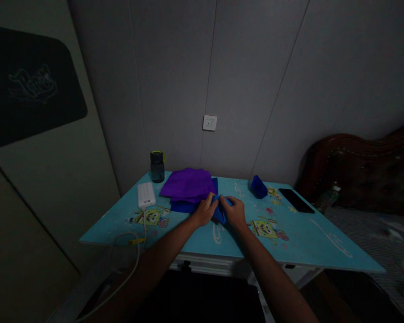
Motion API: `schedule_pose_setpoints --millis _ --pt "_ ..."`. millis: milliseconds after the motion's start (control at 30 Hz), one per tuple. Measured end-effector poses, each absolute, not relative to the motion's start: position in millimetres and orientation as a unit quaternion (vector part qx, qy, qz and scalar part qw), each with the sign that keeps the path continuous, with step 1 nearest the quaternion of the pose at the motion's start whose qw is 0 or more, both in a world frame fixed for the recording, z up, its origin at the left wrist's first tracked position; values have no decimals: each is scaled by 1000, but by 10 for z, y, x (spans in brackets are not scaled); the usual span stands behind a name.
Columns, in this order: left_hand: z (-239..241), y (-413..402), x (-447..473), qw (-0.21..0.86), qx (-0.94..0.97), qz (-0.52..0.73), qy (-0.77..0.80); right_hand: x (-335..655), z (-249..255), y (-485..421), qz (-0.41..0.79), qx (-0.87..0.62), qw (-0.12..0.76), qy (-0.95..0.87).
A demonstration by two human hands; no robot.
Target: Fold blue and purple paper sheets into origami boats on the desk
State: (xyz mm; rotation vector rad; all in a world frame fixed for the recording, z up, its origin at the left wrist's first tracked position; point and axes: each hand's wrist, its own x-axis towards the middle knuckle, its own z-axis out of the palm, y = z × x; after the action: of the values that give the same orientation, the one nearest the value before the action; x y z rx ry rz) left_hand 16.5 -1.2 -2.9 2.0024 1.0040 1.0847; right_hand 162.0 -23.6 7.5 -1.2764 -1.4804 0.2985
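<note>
Both of my hands meet over the middle of the desk on a folded piece of blue paper [219, 214]. My left hand [206, 210] pinches its left side, and my right hand [234, 211] grips its right side. The paper's lower point hangs between the two hands. Just behind my left hand lies a stack of purple sheets [188, 183], with darker blue sheets [182, 206] under it. To the right stands a folded dark blue paper shape [259, 187], apart from my hands.
A white power bank [146, 195] with a cable [145, 226] lies on the left of the blue desk [195, 242]. Behind it stands a dark bottle [157, 167]. A black phone [296, 200] rests near the right edge. A wall socket [209, 123] is above the desk.
</note>
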Motion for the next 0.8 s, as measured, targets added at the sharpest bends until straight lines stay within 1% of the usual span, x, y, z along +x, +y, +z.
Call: schedule_pose_setpoints --millis 133,300,567,800 --pt "-15 -29 162 315 752 415 404 1613 99 -255 139 -540 561 -612" --pt "-9 -33 155 319 756 420 387 1608 107 -265 123 -536 571 -610" --pt "1 -49 132 354 741 439 365 1609 106 -262 116 -534 592 -592" --pt "19 -52 123 333 745 446 367 1604 120 -266 112 -537 593 -589"
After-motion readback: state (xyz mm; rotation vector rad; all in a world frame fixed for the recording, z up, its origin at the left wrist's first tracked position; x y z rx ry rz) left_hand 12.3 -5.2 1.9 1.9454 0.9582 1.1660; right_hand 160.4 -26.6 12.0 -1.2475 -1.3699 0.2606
